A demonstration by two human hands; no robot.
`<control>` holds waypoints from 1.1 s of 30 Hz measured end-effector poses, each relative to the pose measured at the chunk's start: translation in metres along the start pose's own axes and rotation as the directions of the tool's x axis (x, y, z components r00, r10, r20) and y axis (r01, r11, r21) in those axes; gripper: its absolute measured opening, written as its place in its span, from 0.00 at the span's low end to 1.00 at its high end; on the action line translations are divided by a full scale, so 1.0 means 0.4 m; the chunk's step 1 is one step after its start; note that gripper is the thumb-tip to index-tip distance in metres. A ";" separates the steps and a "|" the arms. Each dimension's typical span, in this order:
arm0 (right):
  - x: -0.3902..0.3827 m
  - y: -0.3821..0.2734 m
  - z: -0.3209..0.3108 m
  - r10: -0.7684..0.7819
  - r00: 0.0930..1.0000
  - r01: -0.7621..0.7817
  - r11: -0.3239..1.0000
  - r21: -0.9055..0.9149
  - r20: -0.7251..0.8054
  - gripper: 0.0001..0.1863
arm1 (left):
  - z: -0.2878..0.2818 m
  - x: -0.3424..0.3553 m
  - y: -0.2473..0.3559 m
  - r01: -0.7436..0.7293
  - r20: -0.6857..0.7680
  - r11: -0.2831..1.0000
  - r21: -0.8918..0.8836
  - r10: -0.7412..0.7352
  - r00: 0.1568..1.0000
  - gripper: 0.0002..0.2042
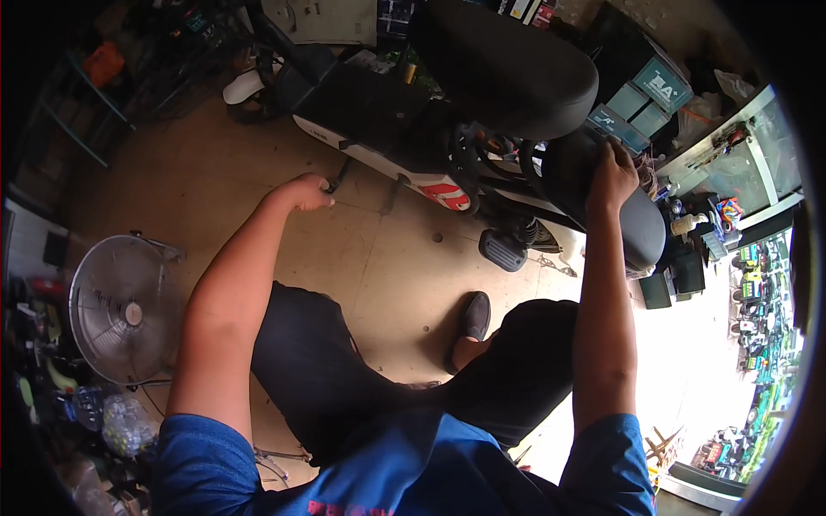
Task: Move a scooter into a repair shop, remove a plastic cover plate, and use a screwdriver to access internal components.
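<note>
An electric scooter [413,176] with white side trim and a red reflector stands in front of me, its black front seat [516,73] at the top. Low beside the footboard, my left hand [311,192] is closed around a slim dark tool [338,179]; its exact kind does not show. My right hand [613,176] is at the scooter's black rear seat [641,228], fingers curled over its upper edge. What those fingertips touch is partly hidden. A black foot peg [503,249] sticks out below the open frame area between the seats.
A round metal floor fan [129,310] stands at my left. Teal battery boxes [658,86] are stacked behind the seats. A glass display case [766,155] with small goods is at the right, beside a bright doorway. My shoe [475,316] rests on the tiled floor [370,258].
</note>
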State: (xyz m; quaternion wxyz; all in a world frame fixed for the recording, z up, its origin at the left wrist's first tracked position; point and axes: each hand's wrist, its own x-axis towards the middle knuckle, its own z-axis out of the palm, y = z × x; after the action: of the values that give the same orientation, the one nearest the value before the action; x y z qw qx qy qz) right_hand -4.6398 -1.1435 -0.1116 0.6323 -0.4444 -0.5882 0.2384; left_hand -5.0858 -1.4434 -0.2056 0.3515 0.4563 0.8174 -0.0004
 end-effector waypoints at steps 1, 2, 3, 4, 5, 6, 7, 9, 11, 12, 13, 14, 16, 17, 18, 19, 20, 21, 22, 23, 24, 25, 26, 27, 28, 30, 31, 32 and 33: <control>-0.009 -0.015 0.015 0.032 0.998 -0.023 0.982 0.187 -0.045 0.12 | 0.005 0.004 -0.024 -0.008 -0.027 1.000 0.010 0.008 1.000 0.34; -0.018 -0.045 0.024 0.070 0.994 -0.035 0.931 0.364 -0.083 0.12 | 0.001 -0.002 -0.020 -0.003 -0.026 1.000 0.007 0.003 1.000 0.34; -0.026 -0.076 0.029 0.072 0.994 -0.039 0.930 0.365 -0.078 0.12 | -0.006 -0.007 -0.017 0.011 -0.024 1.000 0.004 -0.011 1.000 0.33; -0.035 -0.111 0.023 0.064 0.996 -0.033 0.924 0.381 -0.069 0.12 | -0.009 -0.011 -0.011 0.019 -0.019 1.000 0.005 -0.019 1.000 0.33; -0.041 -0.126 0.017 0.057 0.997 -0.028 0.917 0.397 -0.061 0.12 | -0.005 -0.011 -0.015 0.018 -0.015 1.000 0.006 -0.018 1.000 0.33; -0.033 -0.082 0.022 0.059 0.996 -0.030 0.919 0.394 -0.061 0.12 | -0.001 -0.013 -0.021 0.017 -0.022 1.000 0.001 -0.017 1.000 0.33; -0.004 -0.017 0.005 -0.010 0.999 0.020 0.977 0.213 -0.049 0.11 | 0.000 0.000 0.002 -0.013 -0.029 1.000 -0.002 0.013 1.000 0.33; -0.002 -0.010 0.012 0.041 0.998 -0.027 0.968 0.249 -0.049 0.11 | 0.004 0.003 0.014 -0.019 -0.013 1.000 0.010 0.019 1.000 0.33; -0.041 -0.095 0.035 0.056 0.998 -0.045 0.945 0.323 -0.024 0.10 | -0.008 -0.030 -0.003 0.018 -0.010 1.000 0.013 -0.018 1.000 0.33; -0.051 -0.117 0.033 0.061 0.998 -0.050 0.924 0.378 -0.016 0.10 | -0.018 -0.046 0.004 0.041 0.001 0.999 -0.002 -0.041 0.999 0.33; -0.036 -0.093 0.020 0.073 0.997 -0.070 0.944 0.322 0.000 0.10 | -0.022 -0.043 0.026 0.039 0.015 0.999 -0.014 -0.039 0.999 0.34; -0.025 -0.066 0.019 0.070 0.998 -0.064 0.946 0.319 -0.006 0.10 | -0.018 -0.032 0.022 0.031 0.015 0.999 -0.013 -0.031 0.999 0.34; -0.018 -0.042 0.027 0.042 0.999 -0.034 0.967 0.252 -0.028 0.12 | -0.008 -0.027 0.009 0.007 0.003 1.000 -0.016 -0.007 1.000 0.34; -0.023 -0.051 0.018 0.016 1.000 -0.010 0.956 0.292 -0.019 0.12 | -0.010 -0.029 0.008 0.014 0.003 1.000 -0.017 -0.014 1.000 0.34; -0.026 -0.050 0.025 0.019 1.000 -0.014 0.955 0.296 -0.013 0.12 | -0.014 -0.028 0.008 0.034 0.018 0.999 -0.017 -0.033 0.999 0.34; -0.021 -0.042 0.016 0.056 0.998 -0.061 0.953 0.296 0.026 0.12 | -0.018 -0.028 0.019 0.040 0.035 0.999 -0.014 -0.040 0.999 0.34; -0.017 -0.035 0.008 0.092 0.994 -0.108 0.950 0.294 0.065 0.12 | -0.014 -0.025 0.018 0.035 0.036 0.999 -0.013 -0.034 0.999 0.34; -0.015 -0.006 0.010 0.056 0.997 -0.060 0.992 0.113 0.045 0.12 | -0.008 -0.022 0.014 0.025 0.019 1.000 -0.005 -0.025 0.999 0.34; -0.015 -0.011 0.014 0.058 0.997 -0.063 0.991 0.115 0.048 0.12 | -0.006 -0.028 0.010 0.025 0.001 1.000 0.003 -0.025 1.000 0.34; -0.014 -0.016 0.017 0.051 0.999 -0.053 0.983 0.178 0.017 0.13 | -0.006 -0.030 0.009 0.029 0.001 1.000 0.003 -0.029 1.000 0.34; -0.016 -0.020 0.020 0.046 0.999 -0.042 0.970 0.239 -0.014 0.13 | -0.007 -0.031 0.008 0.033 -0.007 0.999 0.009 -0.033 0.999 0.34; -0.012 -0.011 0.016 0.045 0.999 -0.040 0.971 0.237 -0.014 0.13 | -0.007 -0.033 0.014 0.031 -0.016 0.999 0.013 -0.031 0.999 0.34; -0.002 0.011 0.008 0.020 1.000 -0.019 0.986 0.167 -0.006 0.13 | -0.004 -0.024 0.012 0.026 -0.015 1.000 0.013 -0.025 1.000 0.34; 0.008 0.034 0.000 -0.004 1.000 0.003 0.995 0.096 0.004 0.14 | 0.002 -0.013 0.009 0.008 -0.019 1.000 0.019 -0.008 1.000 0.34; 0.014 0.046 -0.001 -0.026 1.000 0.025 0.999 0.027 0.018 0.14 | 0.004 -0.003 0.005 -0.007 -0.022 1.000 0.025 0.007 1.000 0.34; -0.026 -0.034 0.027 0.027 1.000 -0.027 0.980 0.197 0.001 0.14 | -0.010 -0.026 -0.014 0.020 -0.028 1.000 0.021 -0.020 0.999 0.34; -0.031 -0.069 0.019 0.069 0.997 -0.058 0.942 0.330 -0.022 0.14 | -0.007 -0.022 -0.007 0.010 -0.017 1.000 0.011 -0.010 1.000 0.34; -0.020 -0.044 0.013 0.065 0.998 -0.054 0.944 0.326 -0.024 0.14 | -0.003 -0.016 -0.003 0.005 -0.016 1.000 0.009 -0.005 1.000 0.34; -0.005 -0.005 0.009 0.002 1.000 0.000 0.992 0.127 -0.013 0.14 | 0.001 -0.010 -0.001 0.009 -0.027 1.000 -0.002 -0.009 1.000 0.34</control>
State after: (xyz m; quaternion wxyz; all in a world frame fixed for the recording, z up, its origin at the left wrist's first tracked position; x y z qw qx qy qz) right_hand -4.6440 -1.1452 -0.1115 0.6630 -0.4049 -0.5675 0.2730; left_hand -5.0844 -1.4466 -0.2037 0.3408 0.4523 0.8242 0.0048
